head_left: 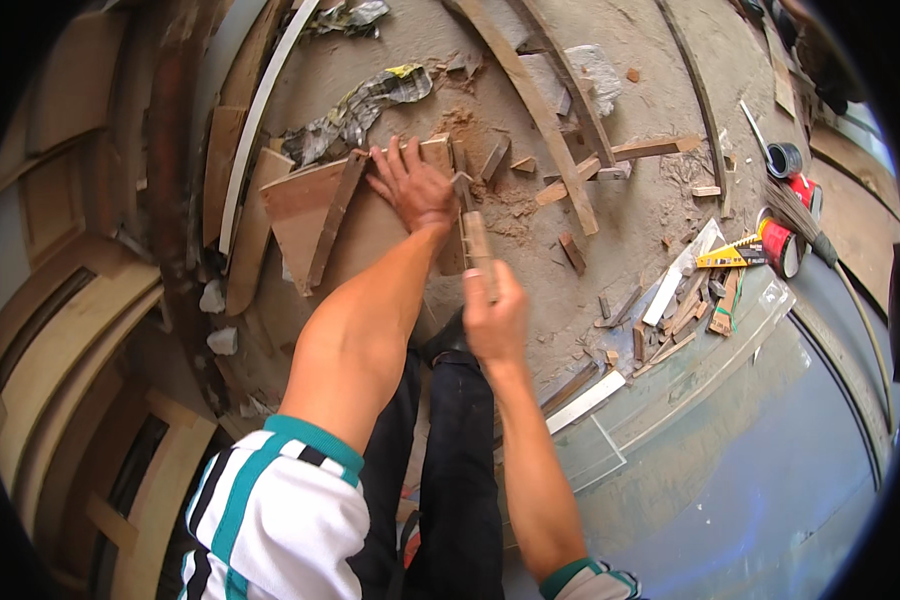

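Observation:
My left hand [417, 187] lies flat with its fingers apart on a brown wooden panel [385, 240], near its far edge. A dark wooden strip [338, 215] runs along the panel to the left of that hand. My right hand [496, 318] is closed round a wooden-handled tool [478, 245], just off the panel's right side. The tool's far end points away from me, beside a narrow batten [459, 160] at the panel's edge. A small bit of metal shows there, but its shape is too small to make out.
Long wooden strips [530, 90] and offcuts [685, 300] lie on the dusty floor. A yellow-and-black handsaw [732, 254] rests at right, near a red spool [782, 250] and a brush [800, 215]. Glass sheets [730, 440] spread lower right; wooden frames [70, 350] stand at left.

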The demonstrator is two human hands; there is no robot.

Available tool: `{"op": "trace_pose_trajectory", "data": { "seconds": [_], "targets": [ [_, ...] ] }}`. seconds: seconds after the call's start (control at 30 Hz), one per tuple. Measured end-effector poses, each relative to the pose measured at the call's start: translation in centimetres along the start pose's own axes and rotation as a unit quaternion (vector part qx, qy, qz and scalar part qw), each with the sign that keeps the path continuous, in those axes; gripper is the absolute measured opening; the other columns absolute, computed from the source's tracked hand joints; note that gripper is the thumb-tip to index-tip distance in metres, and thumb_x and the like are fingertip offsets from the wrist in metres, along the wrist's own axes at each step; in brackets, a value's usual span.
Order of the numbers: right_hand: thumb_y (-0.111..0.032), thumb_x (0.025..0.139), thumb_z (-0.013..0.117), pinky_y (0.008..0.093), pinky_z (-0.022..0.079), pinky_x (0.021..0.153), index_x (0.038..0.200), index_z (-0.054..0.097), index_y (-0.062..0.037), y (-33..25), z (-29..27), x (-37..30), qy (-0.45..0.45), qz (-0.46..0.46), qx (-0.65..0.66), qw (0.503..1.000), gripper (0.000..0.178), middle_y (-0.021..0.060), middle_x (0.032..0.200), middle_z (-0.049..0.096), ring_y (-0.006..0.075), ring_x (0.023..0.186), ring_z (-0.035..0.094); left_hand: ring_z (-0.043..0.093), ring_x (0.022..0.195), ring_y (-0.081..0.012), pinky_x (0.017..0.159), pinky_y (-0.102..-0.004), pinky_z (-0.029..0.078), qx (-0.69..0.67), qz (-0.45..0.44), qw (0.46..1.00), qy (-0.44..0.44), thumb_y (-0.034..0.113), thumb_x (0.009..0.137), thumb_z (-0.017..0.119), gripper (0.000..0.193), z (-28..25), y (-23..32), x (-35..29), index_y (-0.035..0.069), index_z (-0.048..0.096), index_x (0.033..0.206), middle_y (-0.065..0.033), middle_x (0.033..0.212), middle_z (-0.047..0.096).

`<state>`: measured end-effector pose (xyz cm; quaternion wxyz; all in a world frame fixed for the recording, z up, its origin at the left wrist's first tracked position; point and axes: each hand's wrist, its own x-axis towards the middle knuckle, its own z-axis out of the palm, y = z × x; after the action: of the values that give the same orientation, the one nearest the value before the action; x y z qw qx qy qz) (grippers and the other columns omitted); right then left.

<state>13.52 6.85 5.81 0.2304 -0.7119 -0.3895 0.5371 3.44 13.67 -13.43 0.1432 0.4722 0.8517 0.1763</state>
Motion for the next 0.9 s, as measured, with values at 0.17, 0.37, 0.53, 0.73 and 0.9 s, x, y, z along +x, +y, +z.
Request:
{"op": "trace_pose_trajectory", "data": {
  "seconds": [0.17,0.37,0.53,0.73,0.9],
  "targets": [
    [-0.028,0.097,0.058,0.0363,0.041,0.054,0.084,0.053,-0.0001,-4.6,-2.5,-3.3,-0.008,0.107,0.013,0.994,0.032,0.0122,0.063,0.053,0.0225,0.056,0.052,0.013,0.152,-0.0395,0.118,-0.0667,0.007,0.002,0.004,1.0,-0.007,0.017,0.088,0.051,0.051,-0.2,0.0,-0.4,0.014,0.052,0.139,-0.0155,0.156,0.034],
    [-0.018,0.096,0.057,0.0409,0.042,0.055,0.081,0.05,0.0001,-9.8,-6.1,-11.7,-0.016,0.166,0.008,0.986,0.025,0.0175,0.063,0.051,0.0276,0.055,0.053,0.013,0.152,-0.039,0.119,-0.0655,0.007,0.009,0.003,1.0,-0.013,0.017,0.089,0.051,0.05,-0.7,0.1,-0.4,0.013,0.051,0.139,-0.0149,0.155,0.034],
    [-0.019,0.094,0.054,0.0463,0.043,0.061,0.081,0.053,0.0026,-7.4,-4.4,-4.7,-0.021,0.112,0.005,0.993,0.025,0.025,0.069,0.056,0.0415,0.063,0.055,0.015,0.152,-0.039,0.119,-0.0655,0.009,0.003,0.002,1.0,-0.002,0.016,0.089,0.05,0.049,-0.9,0.4,-0.5,0.013,0.052,0.138,-0.0144,0.154,0.037],
    [-0.022,0.093,0.056,0.0495,0.045,0.064,0.081,0.053,0.0039,-7.9,-3.3,-2.0,-0.027,0.109,-0.046,0.993,0.029,0.029,0.071,0.059,0.0486,0.068,0.059,0.018,0.151,-0.0388,0.119,-0.0654,0.011,-0.005,-0.009,1.0,0.0,0.014,0.09,0.049,0.046,-0.5,0.5,-0.3,0.014,0.055,0.135,-0.0129,0.153,0.039],
    [-0.017,0.091,0.058,0.0448,0.047,0.058,0.087,0.058,0.0018,-12.3,-6.2,-9.4,-0.04,0.16,-0.026,0.986,0.019,0.0216,0.066,0.056,0.0381,0.061,0.062,0.018,0.151,-0.0381,0.119,-0.065,0.011,-0.016,-0.011,1.0,0.016,0.014,0.09,0.048,0.046,-0.7,0.1,-0.4,0.014,0.055,0.135,-0.0128,0.153,0.039]
  ]
}}
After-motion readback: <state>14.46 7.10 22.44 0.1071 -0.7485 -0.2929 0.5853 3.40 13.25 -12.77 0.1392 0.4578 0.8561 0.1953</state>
